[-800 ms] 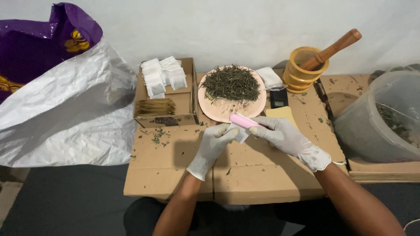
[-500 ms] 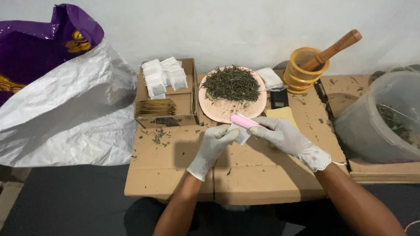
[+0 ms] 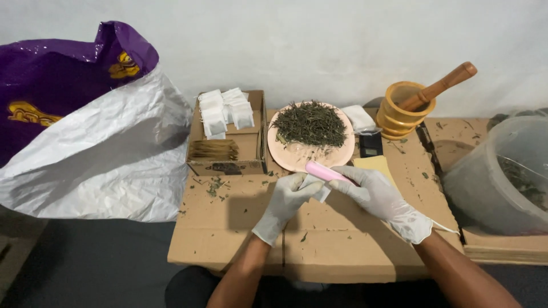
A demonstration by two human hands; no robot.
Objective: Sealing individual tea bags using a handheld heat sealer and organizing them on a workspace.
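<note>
Both my hands wear white gloves and meet over the cardboard work surface (image 3: 354, 239). My left hand (image 3: 285, 202) pinches a small white paper sachet (image 3: 317, 190) at its top. My right hand (image 3: 381, 197) holds a pink scoop (image 3: 322, 171), its tip at the sachet's mouth. Just beyond them a pink plate (image 3: 297, 157) carries a heap of dried green leaves (image 3: 311, 122).
An open cardboard box (image 3: 228, 154) with stacked white sachets (image 3: 225, 111) stands at the back left. A wooden mortar with pestle (image 3: 408, 105), a small black scale (image 3: 371, 145), a clear plastic tub (image 3: 502, 171) at right and a large white and purple sack (image 3: 97, 137) at left surround the work area.
</note>
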